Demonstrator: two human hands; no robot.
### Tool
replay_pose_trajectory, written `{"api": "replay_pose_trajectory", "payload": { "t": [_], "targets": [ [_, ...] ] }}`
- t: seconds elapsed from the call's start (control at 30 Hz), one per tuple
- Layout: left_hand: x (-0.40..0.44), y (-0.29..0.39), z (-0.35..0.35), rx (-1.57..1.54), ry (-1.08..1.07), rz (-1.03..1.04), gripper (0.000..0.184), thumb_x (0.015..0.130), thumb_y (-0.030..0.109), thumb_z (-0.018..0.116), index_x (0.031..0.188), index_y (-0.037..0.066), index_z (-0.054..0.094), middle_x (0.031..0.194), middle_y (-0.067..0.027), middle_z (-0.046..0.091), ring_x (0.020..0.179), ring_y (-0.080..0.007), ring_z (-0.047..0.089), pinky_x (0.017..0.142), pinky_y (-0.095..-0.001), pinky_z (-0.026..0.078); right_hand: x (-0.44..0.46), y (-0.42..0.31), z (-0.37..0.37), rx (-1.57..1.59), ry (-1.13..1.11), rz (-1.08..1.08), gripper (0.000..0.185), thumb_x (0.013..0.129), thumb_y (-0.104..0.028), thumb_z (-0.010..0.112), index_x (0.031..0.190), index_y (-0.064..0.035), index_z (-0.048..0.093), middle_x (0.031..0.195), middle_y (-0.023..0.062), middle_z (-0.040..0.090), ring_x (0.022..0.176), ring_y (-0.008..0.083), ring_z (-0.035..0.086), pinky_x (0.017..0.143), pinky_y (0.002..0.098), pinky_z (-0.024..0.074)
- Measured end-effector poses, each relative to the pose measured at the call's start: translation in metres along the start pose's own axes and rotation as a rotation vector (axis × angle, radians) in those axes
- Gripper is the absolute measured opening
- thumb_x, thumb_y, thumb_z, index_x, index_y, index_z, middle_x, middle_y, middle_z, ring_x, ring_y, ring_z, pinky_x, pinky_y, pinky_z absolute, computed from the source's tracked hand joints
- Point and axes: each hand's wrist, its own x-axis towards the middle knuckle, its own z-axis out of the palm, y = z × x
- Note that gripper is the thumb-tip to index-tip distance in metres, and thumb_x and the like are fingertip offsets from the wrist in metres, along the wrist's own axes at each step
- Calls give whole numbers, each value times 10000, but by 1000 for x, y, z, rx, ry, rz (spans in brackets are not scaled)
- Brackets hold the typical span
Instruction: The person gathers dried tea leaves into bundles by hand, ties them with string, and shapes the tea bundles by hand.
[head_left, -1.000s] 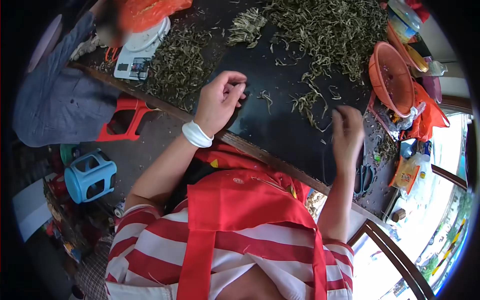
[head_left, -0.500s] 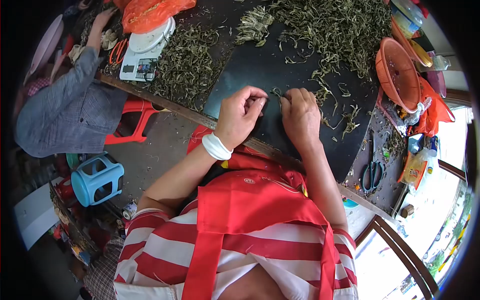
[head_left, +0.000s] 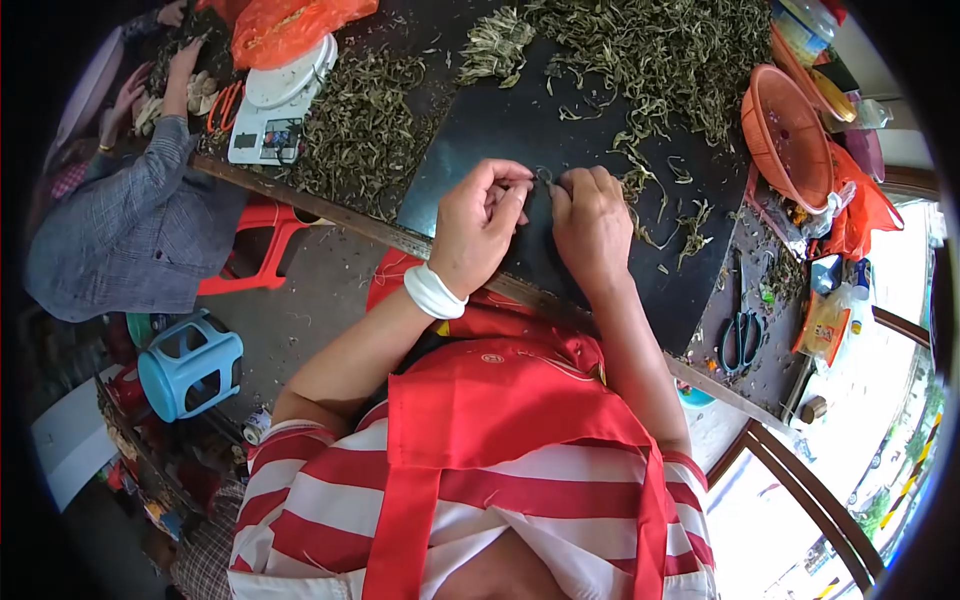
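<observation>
Both hands meet over the dark board (head_left: 450,150) near the table's front edge. My left hand (head_left: 480,220), with a white band at the wrist, is closed in a pinch; whatever lies between its fingertips is too small to make out. Close by, my right hand (head_left: 592,225) is closed, its fingers curled down at the board. A thin, curled strand of dried leaf (head_left: 545,176) shows at the right fingertips, in the gap between the hands. Loose dried leaves (head_left: 695,230) lie to the right, and a bundle of dried leaves (head_left: 497,48) sits at the board's far edge.
A large leaf pile (head_left: 680,60) covers the back right. Beyond it stand an orange basket (head_left: 785,140) and scissors (head_left: 741,340). To the left are another leaf heap (head_left: 365,130), a white scale (head_left: 265,130) and a seated co-worker (head_left: 130,220) handling material.
The view has shifted slightly. My hands stay close together, with small finger movements around the strand. A second hand of the co-worker now shows at the left.
</observation>
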Motion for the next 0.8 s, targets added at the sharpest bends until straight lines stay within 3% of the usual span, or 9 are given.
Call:
{"api": "replay_pose_trajectory", "payload": {
  "t": [0.17,0.23,0.27,0.4,0.5,0.57,0.67,0.73,0.8],
  "targets": [
    [-2,4,-3,-97,-27,-106,122,913,47,574,1021,3,608,838,-53,657,638,-99,580,564,-212,461,-12,2,-29,160,-12,19,54,847,-42,601,900,-33,594,780,106,599,673,269,568,622,355,472],
    [-2,4,-2,-181,-56,-146,127,925,76,576,1015,-3,616,834,-57,659,643,-102,581,574,-210,465,-20,6,-43,416,-27,265,36,874,-22,581,911,-27,581,767,88,612,614,202,536,578,316,458],
    [0,5,0,-183,-61,-138,127,925,76,576,1015,-3,616,834,-57,659,643,-102,581,574,-210,465,-19,5,-44,414,-19,261,36,874,-22,581,911,-27,581,767,88,612,614,202,536,578,316,458],
    [-5,2,23,-245,-265,-301,197,980,147,528,1007,-11,642,888,-76,670,673,-85,549,623,-204,447,-23,-5,-41,427,33,305,42,900,-12,552,936,-16,573,772,81,623,602,158,516,573,290,451],
    [-10,-13,9,-334,-264,-333,226,975,176,542,991,-9,672,847,-73,672,653,-85,550,612,-202,453,-19,-28,-26,520,-29,267,70,903,-21,558,968,-13,583,792,89,631,623,154,529,590,283,459],
    [-10,-19,-2,-442,-239,-345,257,970,205,556,975,-7,701,806,-69,675,633,-86,550,601,-200,458,-19,-29,-12,855,-295,263,110,903,-34,570,1002,-5,605,806,98,637,663,163,551,618,273,464],
    [-9,-6,-17,-326,-165,-333,265,974,206,550,965,-6,709,800,-63,676,635,-85,543,603,-202,454,-2,-20,-17,683,-360,32,137,884,-47,593,1006,9,622,811,113,636,685,176,555,631,270,461],
    [-7,1,-22,-214,-133,-318,275,978,206,543,956,-6,717,794,-58,676,637,-84,537,605,-203,449,21,-6,-5,129,-98,-41,100,876,-44,605,953,10,638,856,81,657,669,159,559,606,263,448],
    [-5,3,-20,-200,-128,-291,269,975,201,549,954,-7,717,795,-55,674,639,-88,537,601,-205,446,31,3,8,29,-59,-105,102,873,-46,607,955,8,635,847,78,653,661,159,554,599,261,446]
  ]
}}
